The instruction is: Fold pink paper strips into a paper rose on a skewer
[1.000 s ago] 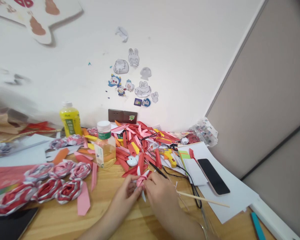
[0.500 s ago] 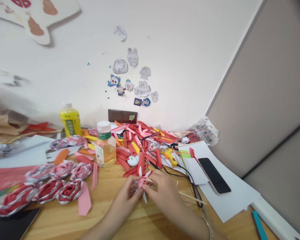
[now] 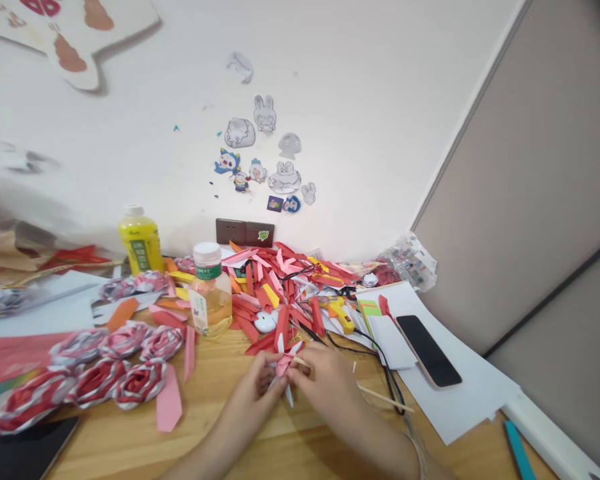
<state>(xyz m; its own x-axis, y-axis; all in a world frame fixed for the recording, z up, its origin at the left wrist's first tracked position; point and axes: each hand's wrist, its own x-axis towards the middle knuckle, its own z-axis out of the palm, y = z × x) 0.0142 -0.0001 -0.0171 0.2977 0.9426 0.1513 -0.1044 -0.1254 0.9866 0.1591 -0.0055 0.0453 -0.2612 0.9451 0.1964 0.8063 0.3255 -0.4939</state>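
Between the fingertips of my left hand is a small folded paper piece, pink in the middle with white strips sticking out. My right hand grips a thin wooden stick; its near tip touches the pink paper and its long end comes out behind the hand to the right. Both hands meet low over the wooden table, fingers closed. Just beyond them lies a pile of red, pink and yellow folded paper strips. Part of the paper piece is hidden by my fingers.
Left are rolled paper roses, a pink strip and a dark tablet or phone. Two bottles, one pale and one yellow, stand behind. A yellow glue gun with black cable and a phone lie right.
Hardly anything differs. My right hand has shifted very slightly at the paper piece, with the stick still in it.
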